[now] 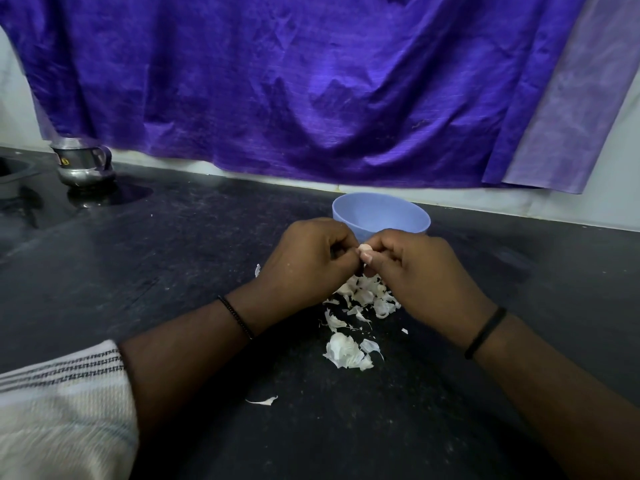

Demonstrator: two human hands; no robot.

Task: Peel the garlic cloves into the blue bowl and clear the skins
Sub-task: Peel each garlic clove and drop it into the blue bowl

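Observation:
A pale garlic clove (365,250) shows between the fingertips of both hands, just in front of the blue bowl (381,213). My left hand (308,261) and my right hand (419,268) both pinch the clove with curled fingers, above the black counter. White garlic skins (367,296) lie in a heap under the hands, with more skins (348,351) nearer to me and one scrap (265,400) farther left. The hands hide the bowl's front, and the inside that shows holds nothing I can make out.
The black counter (173,254) runs across the view. A steel jug (83,164) stands at the back left beside a sink edge (14,174). A purple cloth (311,81) hangs over the wall behind the bowl.

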